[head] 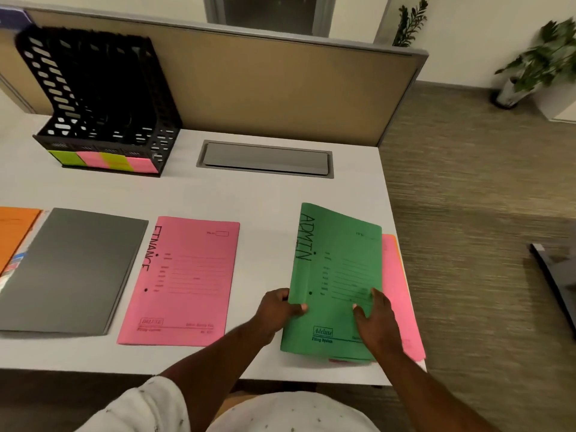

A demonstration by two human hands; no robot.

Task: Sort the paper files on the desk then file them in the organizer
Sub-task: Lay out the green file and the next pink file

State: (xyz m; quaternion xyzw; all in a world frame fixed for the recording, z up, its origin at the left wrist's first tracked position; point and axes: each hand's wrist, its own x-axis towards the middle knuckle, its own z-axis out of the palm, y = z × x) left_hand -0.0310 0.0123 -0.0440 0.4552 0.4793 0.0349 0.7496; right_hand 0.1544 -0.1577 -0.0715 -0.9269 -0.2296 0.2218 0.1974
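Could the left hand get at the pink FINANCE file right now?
Probably not at once: the left hand grips the green ADMIN file's edge. Once released, the FINANCE file lies flat beside it with nothing between them.

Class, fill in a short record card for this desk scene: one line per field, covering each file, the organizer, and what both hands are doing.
Green file: marked ADMIN, far end lifted, lying over a stack
Left hand: grips the green file's left edge
Right hand: laid flat on its cover
Stack beneath: pink file on top
Pink file: marked FINANCE, flat, mid-desk
Grey file: flat, left of it
Orange file: far left, partly out of view
Organizer: black, back left, no files visible, coloured slot labels
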